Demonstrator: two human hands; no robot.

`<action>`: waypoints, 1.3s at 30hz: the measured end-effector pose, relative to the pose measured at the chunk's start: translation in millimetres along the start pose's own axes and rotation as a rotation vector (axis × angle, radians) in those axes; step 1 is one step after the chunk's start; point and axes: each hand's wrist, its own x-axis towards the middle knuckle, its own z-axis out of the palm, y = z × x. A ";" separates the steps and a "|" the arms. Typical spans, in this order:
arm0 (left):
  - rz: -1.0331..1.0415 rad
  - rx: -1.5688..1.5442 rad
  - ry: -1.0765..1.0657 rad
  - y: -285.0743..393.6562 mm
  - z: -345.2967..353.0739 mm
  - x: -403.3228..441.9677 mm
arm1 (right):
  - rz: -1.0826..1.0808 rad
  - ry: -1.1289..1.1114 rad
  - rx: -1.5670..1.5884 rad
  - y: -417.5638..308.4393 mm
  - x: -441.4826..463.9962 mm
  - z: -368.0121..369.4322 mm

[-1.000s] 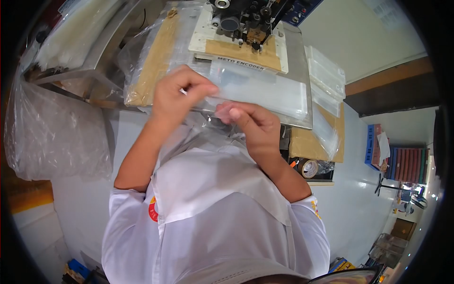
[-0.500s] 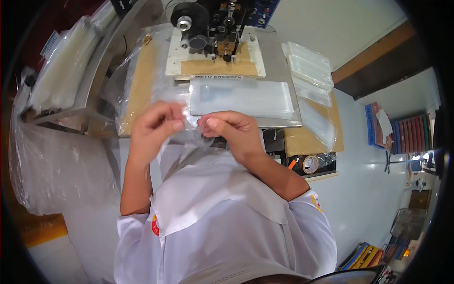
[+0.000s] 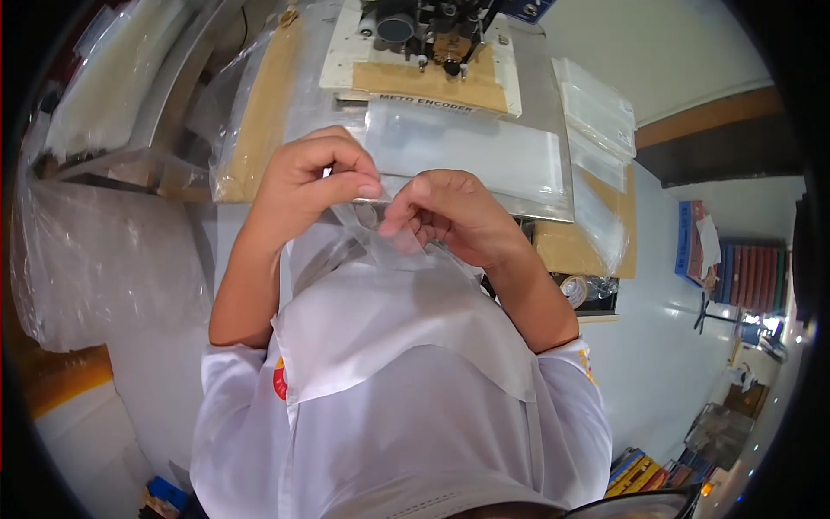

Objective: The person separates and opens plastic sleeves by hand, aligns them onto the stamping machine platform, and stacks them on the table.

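A piece of clear plastic film (image 3: 365,235), perhaps a bag, hangs between my hands in front of my chest. My left hand (image 3: 318,177) pinches its upper edge between thumb and fingers. My right hand (image 3: 454,214) has its fingers curled at the other side, partly seen through the film, gripping it too. Just beyond my hands, a stack of clear plastic bags (image 3: 467,151) lies on a metal plate. Behind the stack stands a coding machine (image 3: 432,43) with a white base marked "METO ENCODER".
More packs of clear bags (image 3: 596,108) lie to the right, by a brown cardboard sheet (image 3: 562,246). A tape roll (image 3: 573,291) sits in an open drawer. Large plastic sheeting (image 3: 104,259) hangs at left beneath a metal shelf. Binders (image 3: 750,275) stand far right.
The view has shifted, so the machine and bags sit higher in the picture. My hands have moved closer together, and the film now spreads out below them.
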 end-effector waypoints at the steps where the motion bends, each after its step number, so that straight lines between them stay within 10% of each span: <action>1: -0.003 -0.012 0.001 0.4 0.7 1.0 | 0.008 -0.003 0.017 2.5 1.1 -0.3; 18: 0.043 0.027 -0.062 18.9 -5.0 16.5 | -0.098 -0.185 0.217 4.5 7.8 0.3; 39: 0.022 0.178 0.070 96.0 18.0 0.0 | -0.887 0.344 -0.222 -26.8 -32.8 47.5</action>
